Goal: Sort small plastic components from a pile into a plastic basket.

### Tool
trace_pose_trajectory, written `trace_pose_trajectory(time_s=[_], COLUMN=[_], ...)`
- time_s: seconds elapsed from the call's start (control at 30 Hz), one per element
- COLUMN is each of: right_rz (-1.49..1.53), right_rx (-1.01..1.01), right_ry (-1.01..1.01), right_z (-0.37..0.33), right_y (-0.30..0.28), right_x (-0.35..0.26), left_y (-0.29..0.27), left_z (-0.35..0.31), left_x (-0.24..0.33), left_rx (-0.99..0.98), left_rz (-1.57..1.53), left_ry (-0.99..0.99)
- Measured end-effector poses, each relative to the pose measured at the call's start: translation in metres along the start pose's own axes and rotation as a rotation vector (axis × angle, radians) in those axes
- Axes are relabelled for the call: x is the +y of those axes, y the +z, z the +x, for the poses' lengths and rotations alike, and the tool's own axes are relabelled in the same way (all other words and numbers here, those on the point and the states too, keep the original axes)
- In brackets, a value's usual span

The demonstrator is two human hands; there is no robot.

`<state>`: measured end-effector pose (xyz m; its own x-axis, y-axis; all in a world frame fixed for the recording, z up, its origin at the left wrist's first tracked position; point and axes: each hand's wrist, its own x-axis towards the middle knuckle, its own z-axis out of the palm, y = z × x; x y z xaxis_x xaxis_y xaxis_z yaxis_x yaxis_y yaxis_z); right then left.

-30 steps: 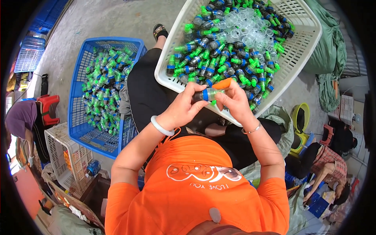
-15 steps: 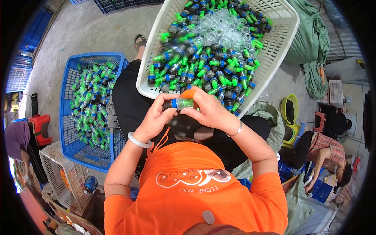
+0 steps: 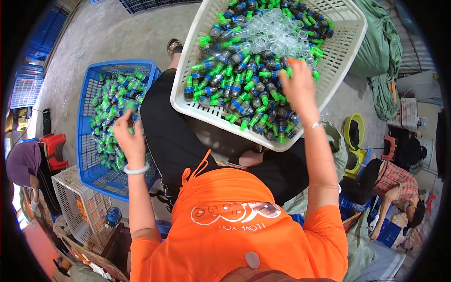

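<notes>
My left hand (image 3: 129,143) is over the blue basket (image 3: 83,120), its fingers apart. Just beyond its fingertips is a small bottle (image 3: 130,104), blurred, with a green top. Many more small dark bottles with blue bands and green tops (image 3: 110,117) fill this basket. My right hand (image 3: 299,89) reaches into the white basket (image 3: 185,107), thumb and forefinger apart, with an orange cover on a finger. Its fingertips are among dark bottles with green tops (image 3: 237,87), beside a heap of clear plastic caps (image 3: 270,35). Whether they touch one is hard to see.
At the left, a person in purple bends near a red stool (image 3: 55,151) and a white crate (image 3: 77,207). Another person in a checked shirt (image 3: 398,181) works at the right, by a yellow bucket (image 3: 353,131). Green sacks (image 3: 373,47) stand behind the white basket.
My hands were together over my lap, holding one bottle. They have parted: the left moved to the blue basket and let the bottle go, the right moved into the white basket.
</notes>
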<state>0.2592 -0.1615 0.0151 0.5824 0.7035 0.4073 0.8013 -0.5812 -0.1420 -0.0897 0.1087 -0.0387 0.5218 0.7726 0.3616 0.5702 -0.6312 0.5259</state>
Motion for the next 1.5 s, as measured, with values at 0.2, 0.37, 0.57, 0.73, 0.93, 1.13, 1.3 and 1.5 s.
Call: trace_pose_trajectory(time_s=[0.2,0.37,0.57,0.73,0.93,1.13,1.3,1.5], right_rz=[-0.288,-0.252,-0.35,0.6,0.835,0.672,0.729,0.805], right_rx=[-0.195,-0.252,0.184,-0.075,-0.25,-0.25,-0.238,-0.37], right_ry=[0.246,0.333,0.118,0.364,0.139,-0.236,-0.238,-0.148], right_z=[0.013,0.017,0.006,-0.017,-0.041,-0.039,-0.047,-0.044], right_y=[0.028,0.033,0.029,-0.002,0.0,-0.009,-0.017,-0.027], right_x=[0.052,0.056,0.053,-0.006,-0.056,-0.066,-0.071,-0.075], left_y=[0.037,0.129,0.179,0.162,0.105,0.094,0.081,0.073], left_z=[-0.001,-0.005,0.005,0.011,0.0,-0.011,-0.013,-0.012], left_x=[0.06,0.14,0.167,0.15,0.154,0.152,0.161,0.153], left_rx=[-0.132,-0.31,-0.471,-0.573,-1.016,-0.924,-0.878,-0.825], left_rz=[-0.104,-0.2,-0.085,-0.56,-1.113,-1.196,-1.164,-1.083], left_ry=[0.338,0.343,0.23,0.209,-0.098,-0.094,0.01,0.158])
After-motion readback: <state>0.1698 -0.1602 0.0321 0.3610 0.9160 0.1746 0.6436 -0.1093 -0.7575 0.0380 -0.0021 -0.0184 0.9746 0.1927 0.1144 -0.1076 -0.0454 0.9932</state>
